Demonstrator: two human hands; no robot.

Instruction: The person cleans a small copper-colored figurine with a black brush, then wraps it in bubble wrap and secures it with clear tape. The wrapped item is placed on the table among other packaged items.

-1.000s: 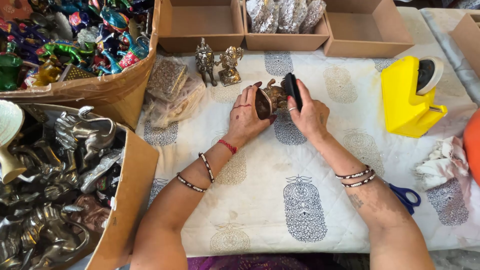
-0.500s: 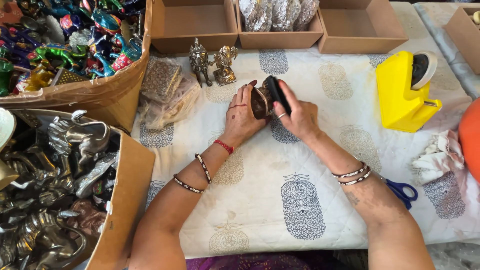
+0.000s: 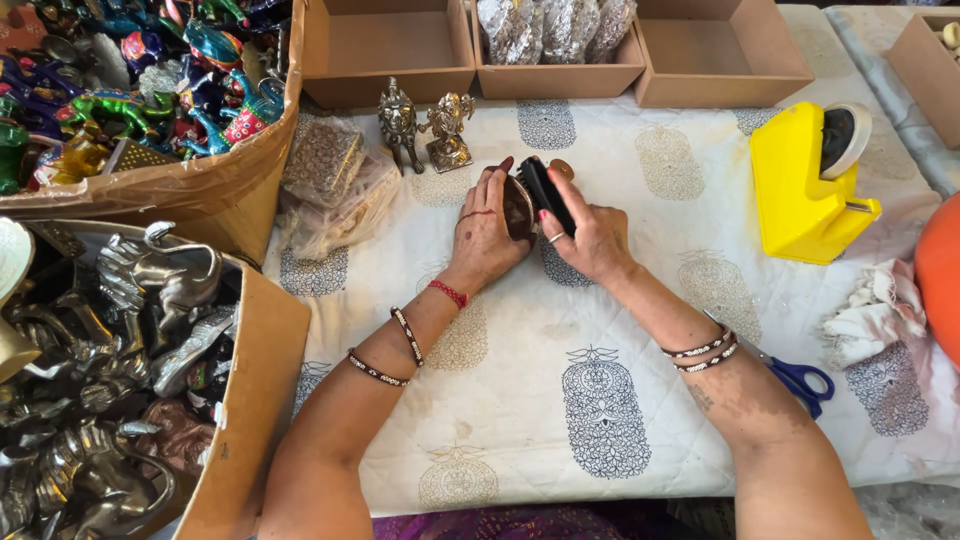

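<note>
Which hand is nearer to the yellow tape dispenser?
Right. The right hand is nearer the dispenser, though apart from it; the left hand lies farther away, beyond the right.

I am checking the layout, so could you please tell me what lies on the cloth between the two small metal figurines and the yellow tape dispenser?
In the head view, between the figurines and the tape dispenser, only bare printed cloth shows.

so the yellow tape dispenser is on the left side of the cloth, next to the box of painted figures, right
Not quite. The yellow tape dispenser stands on the right side of the cloth, near the blue-handled scissors and far from the box of painted figures, which is at the left. The head view shows it.
</note>
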